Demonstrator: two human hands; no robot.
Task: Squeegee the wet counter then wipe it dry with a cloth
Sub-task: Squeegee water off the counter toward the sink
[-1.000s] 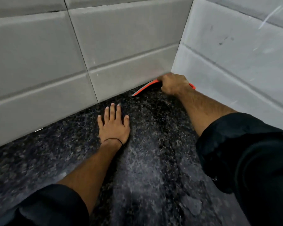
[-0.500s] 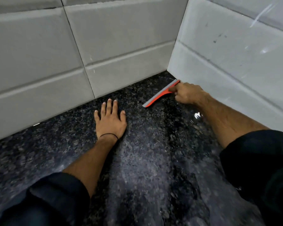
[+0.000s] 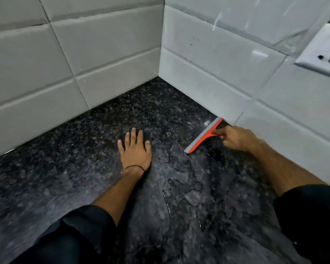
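An orange squeegee (image 3: pixel 202 137) with a grey rubber blade lies with its blade on the dark speckled granite counter (image 3: pixel 69 164), one end touching the right tiled wall. My right hand (image 3: pixel 234 139) grips its handle, index finger stretched along the orange neck. My left hand (image 3: pixel 135 149) rests flat on the counter, fingers spread, a thin black band at the wrist. Water streaks and puddles (image 3: pixel 176 178) lie on the counter in front of the blade. No cloth is in view.
White tiled walls (image 3: pixel 107 60) meet in a corner behind the counter. A white electrical socket (image 3: pixel 321 54) sits on the right wall, up high. My dark sleeves cover both forearms near the frame's bottom.
My right hand has pulled the squeegee out of the back corner toward me along the right wall. The left hand stays flat on the counter.
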